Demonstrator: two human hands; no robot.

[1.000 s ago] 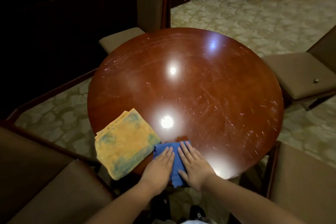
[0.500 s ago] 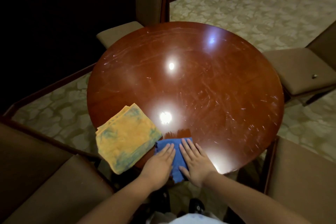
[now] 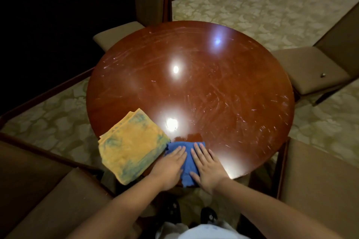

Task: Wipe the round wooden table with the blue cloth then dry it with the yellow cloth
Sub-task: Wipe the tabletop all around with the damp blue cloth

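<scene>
The round wooden table [image 3: 204, 87] is glossy red-brown, scratched, with lamp glare on it. A blue cloth [image 3: 187, 163] lies at the table's near edge and hangs a little over it. My left hand [image 3: 169, 169] and my right hand [image 3: 206, 169] press flat on that cloth side by side, fingers straight and pointing away from me. A folded yellow cloth [image 3: 131, 146] with blue-green stains lies just left of the blue one, partly overhanging the near-left edge.
Beige upholstered chairs ring the table: one at the far left [image 3: 116, 34], one at the right [image 3: 314, 70], one near right [image 3: 318, 186], one near left [image 3: 48, 203]. Patterned carpet [image 3: 242, 6] lies beyond. My shoes show under the near edge.
Both hands stay flat on the blue cloth at the near edge. The view has drifted slightly; the cloths have hardly shifted.
</scene>
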